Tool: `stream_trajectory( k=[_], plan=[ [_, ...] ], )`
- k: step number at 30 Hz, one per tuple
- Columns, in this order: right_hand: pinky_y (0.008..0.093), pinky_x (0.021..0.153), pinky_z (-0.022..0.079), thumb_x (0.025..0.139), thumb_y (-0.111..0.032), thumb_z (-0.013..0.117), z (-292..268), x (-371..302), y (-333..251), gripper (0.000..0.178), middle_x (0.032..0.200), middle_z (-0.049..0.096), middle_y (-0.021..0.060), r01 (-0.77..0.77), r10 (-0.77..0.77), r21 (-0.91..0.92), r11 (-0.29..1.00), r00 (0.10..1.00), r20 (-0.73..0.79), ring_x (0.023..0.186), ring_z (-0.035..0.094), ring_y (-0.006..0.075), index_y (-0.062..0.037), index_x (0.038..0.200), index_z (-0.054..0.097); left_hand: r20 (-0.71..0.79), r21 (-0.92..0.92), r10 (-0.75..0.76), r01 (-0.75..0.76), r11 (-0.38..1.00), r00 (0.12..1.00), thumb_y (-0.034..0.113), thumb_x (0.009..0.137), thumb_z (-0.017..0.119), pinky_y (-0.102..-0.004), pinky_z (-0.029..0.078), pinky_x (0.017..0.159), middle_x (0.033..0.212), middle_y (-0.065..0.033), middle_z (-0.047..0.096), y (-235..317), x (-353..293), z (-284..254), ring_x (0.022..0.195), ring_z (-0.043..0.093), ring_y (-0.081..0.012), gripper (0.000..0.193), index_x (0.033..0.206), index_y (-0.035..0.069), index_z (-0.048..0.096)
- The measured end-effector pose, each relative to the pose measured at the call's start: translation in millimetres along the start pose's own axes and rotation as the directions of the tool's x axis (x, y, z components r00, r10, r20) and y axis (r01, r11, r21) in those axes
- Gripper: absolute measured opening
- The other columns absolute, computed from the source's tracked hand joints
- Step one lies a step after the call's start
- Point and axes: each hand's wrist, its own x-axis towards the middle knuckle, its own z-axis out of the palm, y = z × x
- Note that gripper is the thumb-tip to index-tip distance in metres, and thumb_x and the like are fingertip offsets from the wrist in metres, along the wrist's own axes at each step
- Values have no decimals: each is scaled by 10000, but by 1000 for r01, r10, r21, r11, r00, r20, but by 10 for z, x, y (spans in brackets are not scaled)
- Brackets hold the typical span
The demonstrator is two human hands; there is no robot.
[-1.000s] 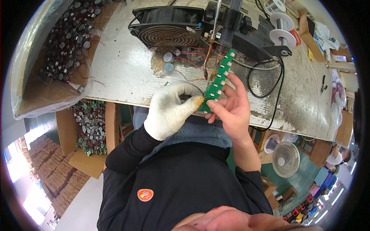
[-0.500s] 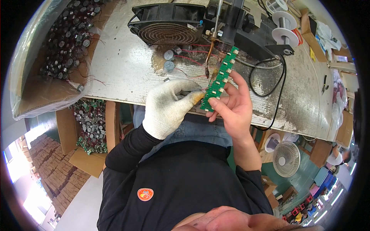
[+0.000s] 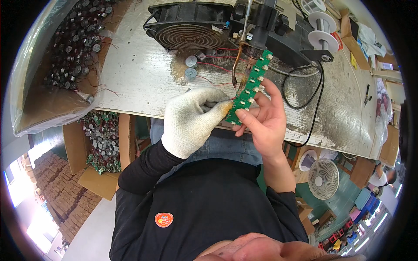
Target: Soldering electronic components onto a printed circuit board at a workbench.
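My bare right hand [image 3: 269, 124] grips a long green circuit board [image 3: 249, 90] with a row of small white connectors, thumb on its face near the lower end. The board stands slanted, its top leaning right. My left hand [image 3: 186, 124], in a white knitted glove, is pinched closed at the board's left edge, with a thin red wire [image 3: 232, 99] at its stained fingertips. Just above the fingertips, the soldering tip [image 3: 234, 80] of a mounted iron points down beside the board. Small round motors [image 3: 190, 74] with red wires lie left of it. What sits inside the gloved palm is hidden.
A black fan [image 3: 189, 37] stands behind the motors. Spools [image 3: 323, 31] and a black cable [image 3: 320, 87] are at right. Left are a plastic-lined box of motors [image 3: 72, 56] and a lower carton [image 3: 126, 139]. Pliers [image 3: 368, 95] lie far right; a white fan [image 3: 323, 179] stands below.
The circuit board has shifted slightly up and right in my right hand's grip, its top now nearer the iron's holder. My gloved left hand has moved slightly right, still pinched.
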Motion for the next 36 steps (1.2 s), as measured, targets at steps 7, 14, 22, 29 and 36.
stream_trajectory(
  k=[7, 14, 22, 29, 36],
  plan=[
    [247, 504, 554, 816, 139, 588, 7, 4, -31, 713, 1064, 549, 170, 16, -16, 0, 1000, 1000, -4, 651, 650, 174, -30, 1407, 227, -5, 88, 27, -27, 996, 1000, 90, 821, 701, -245, 501, 636, 804, -88, 679, 39, 18, -2, 717, 625, -89, 184, 961, -27, 678],
    [246, 504, 554, 814, 138, 591, 26, 0, -66, 714, 1062, 548, 171, 23, -23, -5, 1000, 1000, 3, 655, 651, 174, -32, 1407, 231, -26, 62, 60, -58, 996, 998, 98, 823, 699, -248, 502, 632, 803, -89, 683, 30, 10, 4, 705, 625, -90, 193, 971, -24, 680],
    [245, 496, 550, 810, 137, 596, -3, -19, 1, 712, 1064, 548, 171, 10, -10, -5, 1000, 1000, -6, 647, 648, 175, -31, 1405, 244, -19, 53, 32, -31, 998, 999, 102, 826, 704, -244, 499, 612, 774, -93, 680, -43, -1, 23, 684, 621, -86, 183, 958, -24, 685],
    [246, 496, 551, 809, 139, 596, -15, -27, 15, 726, 1077, 543, 174, 14, -14, 3, 1000, 1000, -9, 653, 649, 177, -38, 1412, 231, 2, 24, -10, 10, 1000, 1000, 100, 838, 699, -235, 510, 613, 773, -90, 679, 41, -8, 22, 693, 629, -85, 193, 963, -43, 671],
    [250, 502, 556, 807, 139, 596, -14, -32, 23, 731, 1077, 542, 168, 3, -3, 12, 1000, 1000, -2, 662, 652, 181, -43, 1411, 228, -9, 4, -12, 12, 1000, 1000, 93, 838, 687, -231, 506, 604, 765, -80, 671, 10, -5, 22, 683, 620, -77, 167, 930, -44, 661]
  ],
)
